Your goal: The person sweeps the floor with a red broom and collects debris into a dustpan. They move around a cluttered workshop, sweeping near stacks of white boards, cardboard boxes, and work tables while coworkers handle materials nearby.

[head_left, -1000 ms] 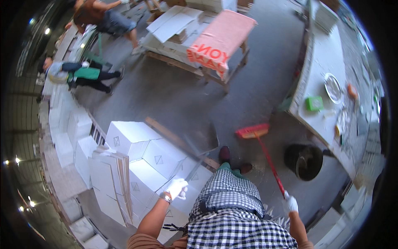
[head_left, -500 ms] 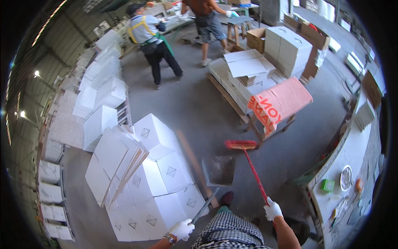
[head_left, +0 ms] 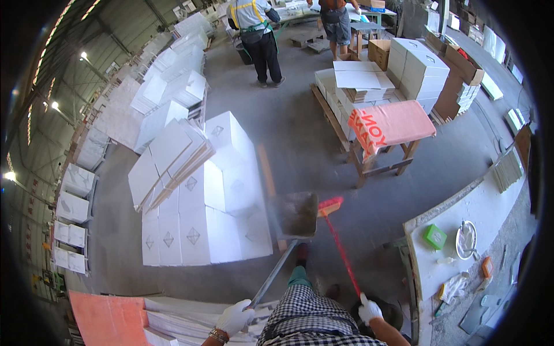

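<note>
My left hand [head_left: 235,318], in a white glove, is closed round the grey handle of a long-handled dustpan [head_left: 299,214]. The pan is at the floor ahead of my feet, somewhat blurred. In its white glove, my right hand [head_left: 369,309] grips the upper end of the red stick of a broom [head_left: 344,249]. The broom's red bristle head is at the pan's right edge; whether the two touch I cannot tell. What the pan holds, if anything, is too blurred to make out.
White boxes [head_left: 190,230] with flat boards on top stand to my left. At the right is a worktable [head_left: 427,230] bearing a green box and a white bowl. A towel-covered stool [head_left: 398,124] stands ahead near a loaded pallet [head_left: 329,118]. Two people [head_left: 262,52] stand farther off.
The broom head has moved left, up to the dustpan's edge. My view has shifted, bringing a pink-orange sheet and stacked white pieces into sight at lower left.
</note>
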A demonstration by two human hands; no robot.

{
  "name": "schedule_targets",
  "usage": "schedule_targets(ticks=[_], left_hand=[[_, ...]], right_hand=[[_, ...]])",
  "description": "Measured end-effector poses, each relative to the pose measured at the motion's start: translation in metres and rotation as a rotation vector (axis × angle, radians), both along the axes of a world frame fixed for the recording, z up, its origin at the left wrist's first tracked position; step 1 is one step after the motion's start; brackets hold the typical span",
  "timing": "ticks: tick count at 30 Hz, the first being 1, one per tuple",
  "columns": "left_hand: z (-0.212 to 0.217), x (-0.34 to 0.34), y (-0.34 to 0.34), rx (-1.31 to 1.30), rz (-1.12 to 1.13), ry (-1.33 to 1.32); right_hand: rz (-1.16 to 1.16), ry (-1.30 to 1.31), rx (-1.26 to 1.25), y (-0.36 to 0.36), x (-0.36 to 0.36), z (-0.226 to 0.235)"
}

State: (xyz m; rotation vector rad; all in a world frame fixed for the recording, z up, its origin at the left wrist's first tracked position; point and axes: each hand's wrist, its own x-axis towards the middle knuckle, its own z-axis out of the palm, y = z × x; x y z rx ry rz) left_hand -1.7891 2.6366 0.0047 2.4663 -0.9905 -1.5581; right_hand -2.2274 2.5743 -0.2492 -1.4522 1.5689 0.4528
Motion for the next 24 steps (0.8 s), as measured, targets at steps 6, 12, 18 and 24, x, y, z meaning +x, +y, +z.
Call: schedule_targets(ticks=[6, 12, 18, 24], left_hand=[[0.034, -0.061, 0.079, 0.107, 0.387, 0.142], [0.036, -0.096, 0.163, 0.353, 0.351, 0.045], [0.038, -0.129, 0.251, 0.308, 0.236, -0.091], [0.020, -0.153, 0.357, 0.339, 0.174, -0.077]], right_hand=[[0.087, -0.129, -0.116, 0.124, -0.124, 0.061], [0.151, -0.113, -0.275, 0.089, -0.102, 0.048], [0.139, -0.168, -0.265, -0.027, 0.021, 0.004], [0.013, -0.123, -0.034, 0.068, 0.010, 0.024]])
